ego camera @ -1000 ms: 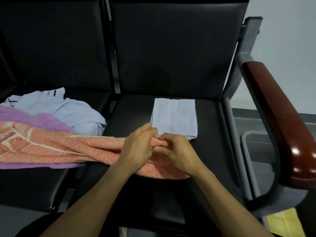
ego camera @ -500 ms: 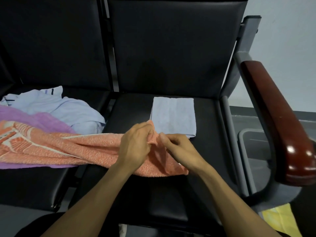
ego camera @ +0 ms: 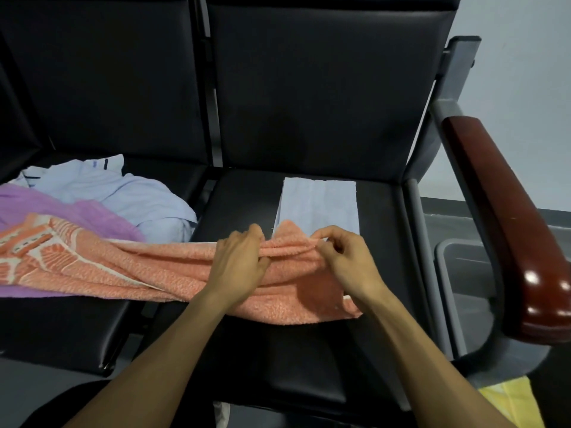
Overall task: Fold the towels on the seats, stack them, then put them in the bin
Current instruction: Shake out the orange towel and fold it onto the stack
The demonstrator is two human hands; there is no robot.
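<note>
- Two hands work one orange towel (ego camera: 173, 267), which stretches across two black seats, from the left seat (ego camera: 61, 329) at 9 o'clock onto the right seat (ego camera: 309, 359).
- The left hand (ego camera: 238, 264) clenches a bunched fold of the orange towel near the picture's middle.
- The right hand (ego camera: 349, 261), just beside it toward 3 o'clock, pinches the same raised edge between thumb and fingers.
- One folded light-blue towel (ego camera: 318, 205) lies flat on the right seat at 12 o'clock from the hands; the orange towel overlaps its near edge.
- On the left seat lie two more unfolded towels: one purple towel (ego camera: 92, 214) under the orange one and one crumpled pale-blue towel (ego camera: 123, 193) behind.
- One grey bin (ego camera: 463, 273) stands at 3 o'clock, beyond the wooden armrest (ego camera: 506, 217).
</note>
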